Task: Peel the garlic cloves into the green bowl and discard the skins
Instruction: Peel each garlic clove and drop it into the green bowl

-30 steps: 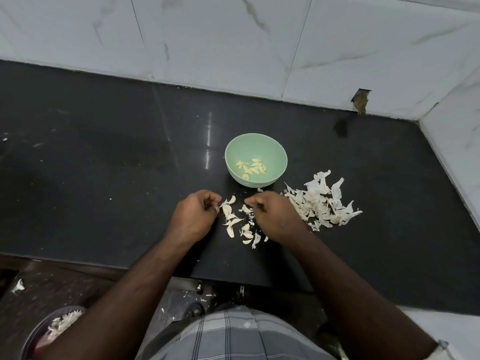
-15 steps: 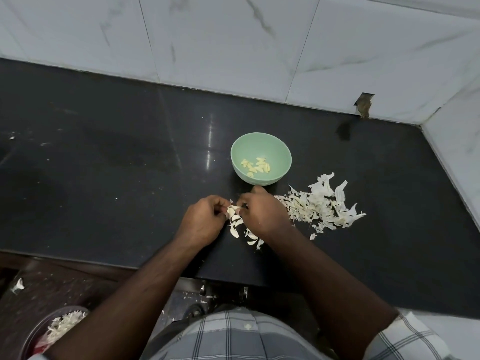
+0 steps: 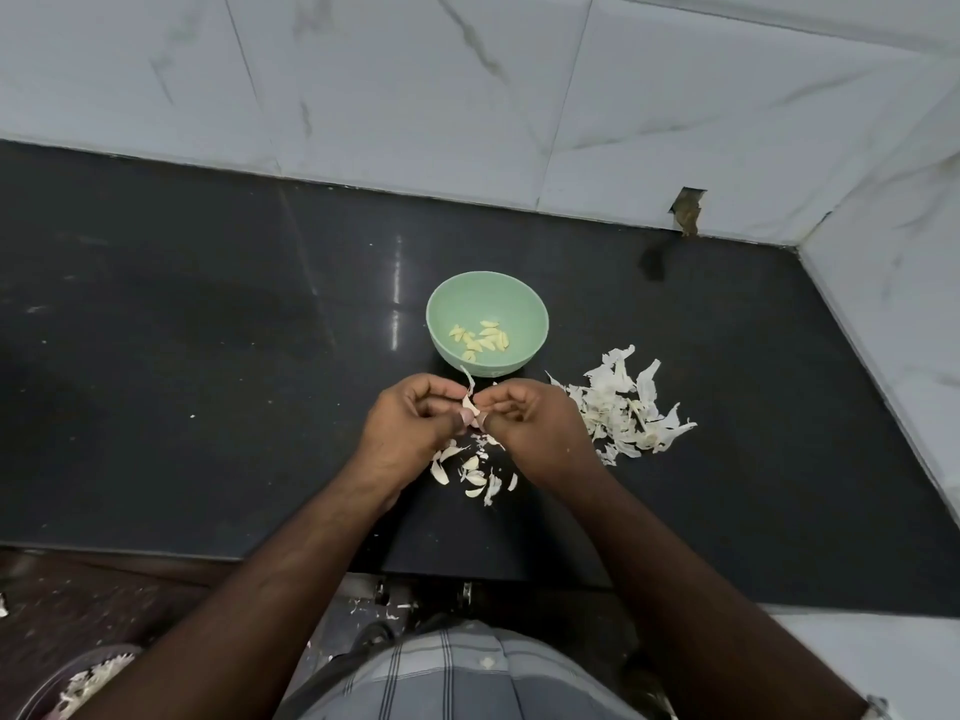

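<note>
Single head view, looking forward and steeply down over dark counter [image 3: 208,356], hands close below.

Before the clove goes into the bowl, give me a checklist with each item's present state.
1. Garlic clove pinched between left hand and right hand: ok.
2. Skin fully off the clove: not ok, a strip still sticks up from it.
3. Green bowl upright just beyond the hands, peeled cloves inside: ok.
4. No skins in the bowl: ok.
5. Pile of skins apart from the bowl, to its right: ok.
6. Unpeeled cloves left under the hands: cannot tell, mixed with skins.
</note>
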